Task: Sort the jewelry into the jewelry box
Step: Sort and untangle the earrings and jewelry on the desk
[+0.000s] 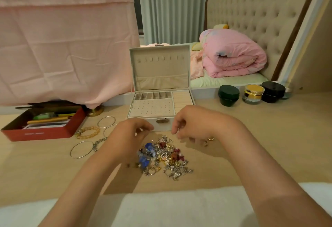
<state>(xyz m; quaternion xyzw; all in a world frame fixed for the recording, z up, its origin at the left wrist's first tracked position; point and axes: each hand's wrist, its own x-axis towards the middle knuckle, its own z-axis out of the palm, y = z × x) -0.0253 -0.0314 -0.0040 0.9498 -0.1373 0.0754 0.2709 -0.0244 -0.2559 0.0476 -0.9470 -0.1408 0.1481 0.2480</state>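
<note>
Jewelry lies heaped on the desk nearest me, easy to pick from. Just beyond, my left hand and right hand hover, fingers curled; whether either pinches a piece I cannot tell. Behind them the box stands open, ready to take pieces.

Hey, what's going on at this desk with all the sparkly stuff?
A person is sorting jewelry. The left hand and right hand hover with curled fingers over a tangled pile on the desk; I can't tell if either holds a piece. The jewelry box stands open just behind, its compartments apparently empty. Bangles and a beaded bracelet lie to the left.
</note>
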